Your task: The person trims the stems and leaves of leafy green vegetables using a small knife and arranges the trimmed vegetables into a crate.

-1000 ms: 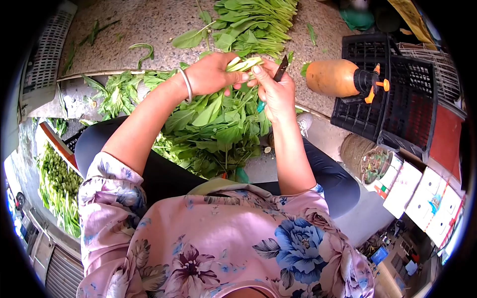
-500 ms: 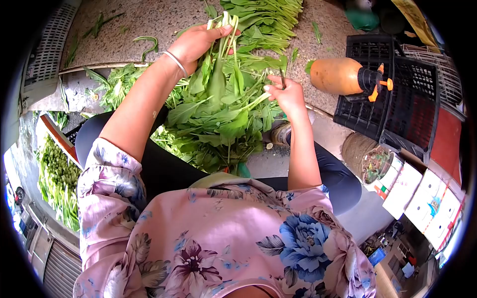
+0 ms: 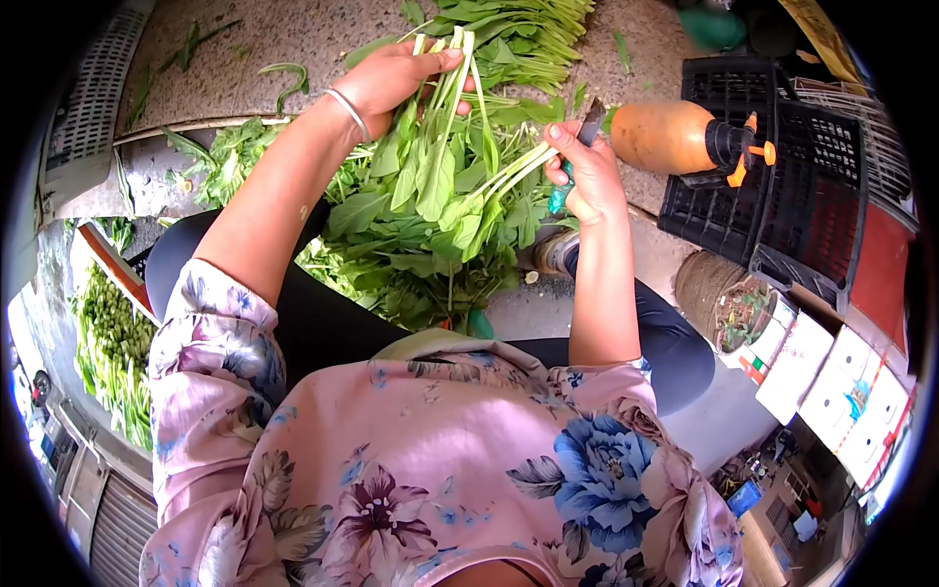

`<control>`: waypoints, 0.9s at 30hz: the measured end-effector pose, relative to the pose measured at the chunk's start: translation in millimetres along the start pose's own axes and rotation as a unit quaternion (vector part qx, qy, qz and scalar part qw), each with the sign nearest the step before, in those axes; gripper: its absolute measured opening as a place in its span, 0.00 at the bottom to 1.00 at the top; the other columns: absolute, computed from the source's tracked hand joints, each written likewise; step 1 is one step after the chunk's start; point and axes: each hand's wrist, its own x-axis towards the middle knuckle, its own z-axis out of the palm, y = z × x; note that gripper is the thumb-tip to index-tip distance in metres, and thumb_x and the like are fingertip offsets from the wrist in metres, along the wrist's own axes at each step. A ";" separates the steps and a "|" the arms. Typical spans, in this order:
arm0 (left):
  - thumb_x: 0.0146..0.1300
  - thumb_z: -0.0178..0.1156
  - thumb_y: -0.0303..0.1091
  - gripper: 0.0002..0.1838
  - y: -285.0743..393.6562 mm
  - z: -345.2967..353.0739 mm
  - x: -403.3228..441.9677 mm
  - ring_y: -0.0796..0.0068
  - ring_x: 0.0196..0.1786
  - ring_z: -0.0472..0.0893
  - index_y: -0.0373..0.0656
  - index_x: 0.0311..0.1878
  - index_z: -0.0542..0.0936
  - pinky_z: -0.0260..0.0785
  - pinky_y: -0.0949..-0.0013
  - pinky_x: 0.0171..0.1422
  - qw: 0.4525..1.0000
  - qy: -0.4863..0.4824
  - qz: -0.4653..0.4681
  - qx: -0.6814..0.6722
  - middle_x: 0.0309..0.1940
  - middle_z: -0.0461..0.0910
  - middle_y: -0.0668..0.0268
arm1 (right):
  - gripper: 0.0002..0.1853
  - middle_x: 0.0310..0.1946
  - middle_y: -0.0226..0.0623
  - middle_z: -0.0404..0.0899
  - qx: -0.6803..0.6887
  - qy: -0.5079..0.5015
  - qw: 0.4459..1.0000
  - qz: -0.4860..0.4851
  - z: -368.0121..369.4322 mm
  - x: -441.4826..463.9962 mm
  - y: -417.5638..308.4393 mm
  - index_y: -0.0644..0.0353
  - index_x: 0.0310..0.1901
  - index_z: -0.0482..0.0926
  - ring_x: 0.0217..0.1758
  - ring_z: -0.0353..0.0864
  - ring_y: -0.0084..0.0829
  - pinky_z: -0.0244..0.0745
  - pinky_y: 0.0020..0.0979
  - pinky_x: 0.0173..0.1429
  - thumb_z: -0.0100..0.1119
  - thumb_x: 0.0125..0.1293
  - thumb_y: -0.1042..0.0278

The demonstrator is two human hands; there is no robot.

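- Left hand [image 3: 406, 78] grips a bunch of leafy greens [image 3: 430, 161] near the stem ends, above a heap of loose greens [image 3: 386, 269].
- Right hand [image 3: 590, 181] pinches several leafy stems [image 3: 504, 184] and clasps a knife [image 3: 592, 119], blade outward.
- Orange spray bottle [image 3: 660, 137] crowds the blade's right side; black plastic crates [image 3: 719, 201] sit beside it.
- Ahead, aligned greens [image 3: 523, 44] cover part of a speckled slab [image 3: 274, 49].

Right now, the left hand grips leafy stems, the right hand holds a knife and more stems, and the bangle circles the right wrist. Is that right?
Not quite: the head view shows the bangle on the left wrist, not the right. The left hand does grip leafy stems, and the right hand holds a knife and more stems.
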 end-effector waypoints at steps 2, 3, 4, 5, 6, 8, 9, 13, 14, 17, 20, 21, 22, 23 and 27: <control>0.66 0.49 0.40 0.11 -1.6 -0.7 -0.7 0.82 0.30 0.79 0.42 0.41 0.70 0.53 0.82 0.19 1.000 -0.008 -0.010 0.000 0.34 0.79 0.69 | 0.08 0.25 0.31 0.71 0.019 -0.010 1.000 0.002 5.1 0.4 1.0 0.59 0.32 0.71 0.22 0.68 0.20 0.58 0.16 0.18 0.62 0.56 0.71; 0.66 0.48 0.40 0.10 -2.7 -1.4 0.3 0.83 0.30 0.79 0.43 0.42 0.70 0.54 0.82 0.19 1.000 -0.012 -0.011 0.007 0.34 0.79 0.69 | 0.08 0.25 0.31 0.71 0.037 -0.020 0.999 0.002 7.4 1.2 1.0 0.58 0.32 0.71 0.22 0.67 0.20 0.58 0.16 0.19 0.62 0.56 0.71; 0.66 0.48 0.40 0.10 -3.7 -1.8 0.8 0.83 0.30 0.79 0.43 0.42 0.70 0.54 0.82 0.19 1.000 -0.012 -0.012 0.007 0.34 0.79 0.69 | 0.08 0.25 0.31 0.71 0.038 -0.020 0.999 0.003 9.4 2.0 0.9 0.58 0.32 0.71 0.22 0.67 0.20 0.58 0.16 0.19 0.62 0.56 0.71; 0.66 0.48 0.39 0.10 -4.4 -2.1 1.1 0.84 0.29 0.79 0.43 0.42 0.70 0.54 0.82 0.18 1.000 -0.019 -0.005 0.021 0.34 0.79 0.69 | 0.08 0.26 0.31 0.71 0.045 -0.035 0.998 0.003 11.5 3.0 0.4 0.58 0.32 0.71 0.22 0.67 0.20 0.58 0.16 0.19 0.62 0.56 0.71; 0.66 0.48 0.39 0.10 -3.7 -1.5 0.6 0.85 0.29 0.78 0.43 0.42 0.70 0.54 0.83 0.18 0.999 -0.026 0.001 0.035 0.34 0.79 0.70 | 0.08 0.26 0.31 0.71 0.053 -0.050 0.997 0.002 14.3 3.6 -0.3 0.57 0.32 0.71 0.22 0.67 0.20 0.59 0.16 0.19 0.62 0.56 0.71; 0.66 0.48 0.40 0.10 -2.2 1.4 -2.3 0.85 0.27 0.78 0.44 0.42 0.70 0.54 0.83 0.18 0.999 -0.026 -0.002 0.037 0.33 0.79 0.70 | 0.10 0.23 0.31 0.72 0.067 -0.040 0.997 -0.006 22.6 4.1 -1.0 0.65 0.34 0.74 0.20 0.67 0.17 0.58 0.16 0.19 0.64 0.53 0.71; 0.65 0.49 0.40 0.10 -2.2 2.0 -3.8 0.85 0.27 0.77 0.44 0.42 0.70 0.53 0.84 0.17 0.999 -0.031 -0.005 0.034 0.33 0.79 0.70 | 0.11 0.23 0.30 0.72 0.060 -0.043 0.997 -0.003 24.6 5.4 -0.8 0.65 0.34 0.74 0.20 0.67 0.17 0.58 0.16 0.19 0.65 0.53 0.71; 0.64 0.51 0.41 0.12 -2.0 -0.1 -2.4 0.81 0.28 0.79 0.44 0.43 0.72 0.57 0.82 0.19 0.997 -0.054 -0.016 0.044 0.33 0.80 0.68 | 0.12 0.23 0.26 0.71 -0.005 -0.038 0.999 -0.015 37.3 10.5 -2.0 0.66 0.37 0.76 0.20 0.66 0.15 0.57 0.16 0.20 0.65 0.53 0.69; 0.64 0.52 0.40 0.12 -1.8 -0.9 -2.4 0.76 0.31 0.81 0.43 0.44 0.73 0.61 0.80 0.22 0.996 -0.071 -0.028 0.046 0.34 0.80 0.66 | 0.12 0.23 0.26 0.71 -0.005 -0.038 0.999 -0.014 41.3 11.1 -3.4 0.66 0.37 0.76 0.20 0.66 0.15 0.57 0.16 0.20 0.65 0.53 0.69; 0.63 0.53 0.39 0.13 -0.4 0.5 -4.7 0.76 0.30 0.81 0.41 0.44 0.73 0.60 0.80 0.21 0.993 -0.087 -0.030 0.078 0.33 0.80 0.65 | 0.15 0.21 0.24 0.72 -0.070 -0.056 0.995 -0.032 49.3 14.2 -3.6 0.67 0.39 0.77 0.20 0.65 0.13 0.58 0.15 0.20 0.66 0.53 0.68; 0.63 0.53 0.38 0.12 -1.9 -1.3 -2.9 0.74 0.29 0.80 0.39 0.43 0.74 0.65 0.78 0.22 0.988 -0.111 -0.039 0.102 0.31 0.80 0.63 | 0.14 0.22 0.24 0.73 -0.129 -0.040 0.990 -0.042 51.1 16.8 0.8 0.66 0.39 0.78 0.20 0.66 0.13 0.58 0.15 0.20 0.66 0.53 0.67; 0.62 0.54 0.38 0.13 -2.3 -0.8 -3.4 0.74 0.29 0.80 0.38 0.43 0.73 0.69 0.75 0.24 0.988 -0.105 -0.050 0.097 0.31 0.79 0.62 | 0.13 0.22 0.24 0.74 -0.145 -0.039 0.988 -0.047 51.3 16.6 1.1 0.64 0.38 0.78 0.20 0.66 0.13 0.59 0.15 0.20 0.65 0.53 0.67; 0.62 0.54 0.37 0.13 -3.1 -0.3 -4.1 0.73 0.28 0.80 0.37 0.43 0.73 0.73 0.73 0.27 0.989 -0.100 -0.060 0.091 0.31 0.79 0.62 | 0.13 0.22 0.24 0.74 -0.145 -0.039 0.988 -0.045 50.8 16.7 1.7 0.64 0.38 0.78 0.20 0.66 0.13 0.59 0.15 0.20 0.65 0.53 0.67; 0.62 0.54 0.37 0.13 -3.8 -0.2 -5.8 0.73 0.28 0.80 0.37 0.43 0.73 0.73 0.73 0.27 0.989 -0.099 -0.061 0.090 0.31 0.79 0.62 | 0.13 0.21 0.24 0.73 -0.142 -0.051 0.988 -0.034 50.3 16.6 2.6 0.64 0.37 0.79 0.20 0.66 0.13 0.59 0.15 0.20 0.65 0.53 0.66; 0.62 0.54 0.40 0.13 -5.4 2.6 -8.8 0.77 0.24 0.80 0.40 0.41 0.73 0.61 0.81 0.17 0.988 -0.103 -0.060 0.100 0.26 0.78 0.67 | 0.11 0.19 0.23 0.72 -0.153 -0.088 0.984 -0.014 43.0 19.0 5.8 0.63 0.36 0.79 0.19 0.66 0.13 0.58 0.14 0.20 0.64 0.54 0.66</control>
